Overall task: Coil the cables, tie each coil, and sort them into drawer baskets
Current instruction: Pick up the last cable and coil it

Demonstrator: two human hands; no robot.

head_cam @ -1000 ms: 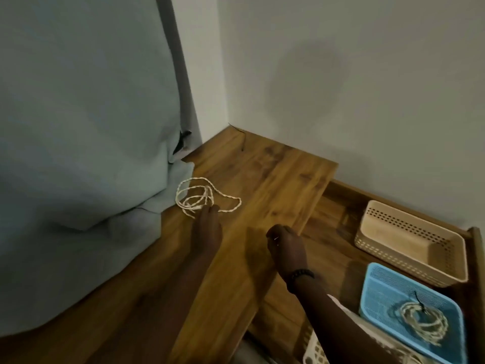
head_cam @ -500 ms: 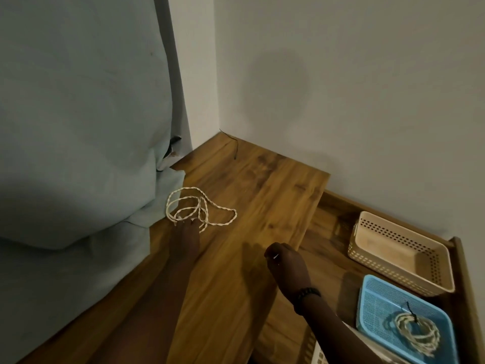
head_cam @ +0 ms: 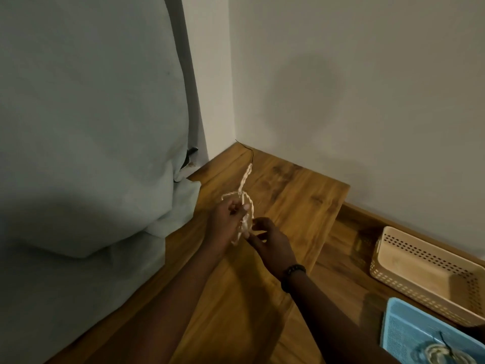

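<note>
Both hands meet above the worktop (head_cam: 283,195). Left hand (head_cam: 225,224) grips the pale cable (head_cam: 245,203); right hand (head_cam: 270,243) seems to pinch its lower loops, though blurred.

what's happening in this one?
A person is bundling a pale twisted cable above a wooden shelf. The left hand grips the gathered loops; the right hand pinches the bundle's lower end. One strand trails toward the wall corner. No tie is visible on it yet. To the right, a beige basket sits empty and a blue basket holds one coil already tied.
</note>
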